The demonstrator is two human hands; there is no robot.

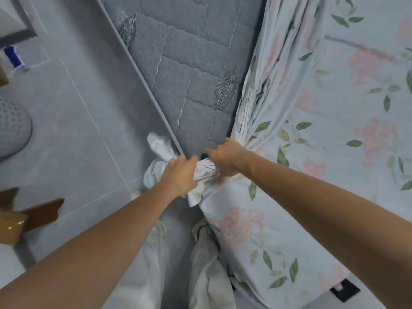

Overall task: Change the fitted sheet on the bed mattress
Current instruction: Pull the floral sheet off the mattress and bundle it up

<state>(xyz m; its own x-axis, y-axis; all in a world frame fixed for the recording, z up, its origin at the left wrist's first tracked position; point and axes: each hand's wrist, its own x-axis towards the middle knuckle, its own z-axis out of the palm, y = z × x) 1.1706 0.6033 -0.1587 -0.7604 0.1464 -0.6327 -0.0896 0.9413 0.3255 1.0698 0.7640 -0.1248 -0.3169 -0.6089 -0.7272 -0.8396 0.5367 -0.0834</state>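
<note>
- Two hands meet at the near corner of the mattress (196, 70), roughly at the centre of your view, both arms reaching in from 6 o'clock.
- At 9 o'clock, a pale perforated basket (11, 128) sits on the tiled floor (73, 121); above it, toward 10 o'clock, a blue-and-white container (14, 58) stands near the edge of view.
- At 8 o'clock, brown cardboard pieces (33, 216) lie on the floor.
- Your left hand (179, 175) is closed around a gathered bunch of the floral fitted sheet (334, 134), fingers curled over the fabric at the mattress corner; loose sheet cloth spills out past the hand toward 10 o'clock.
- Your right hand (225, 158) grips the same bunch just beside the left hand, fingers curled round the twisted fabric.
- From centre to 12 o'clock, the grey quilted mattress lies bare, with leaf embroidery showing.
- From 1 to 4 o'clock, the sheet covers the mattress, its edge ruched in folds that run from 12 o'clock down to your right hand.
- At 6 o'clock, your pale trouser legs (207, 275) stand between the arms.
- At 5 o'clock, a small dark object (344, 289) shows below the hanging sheet; what it is cannot be told.
</note>
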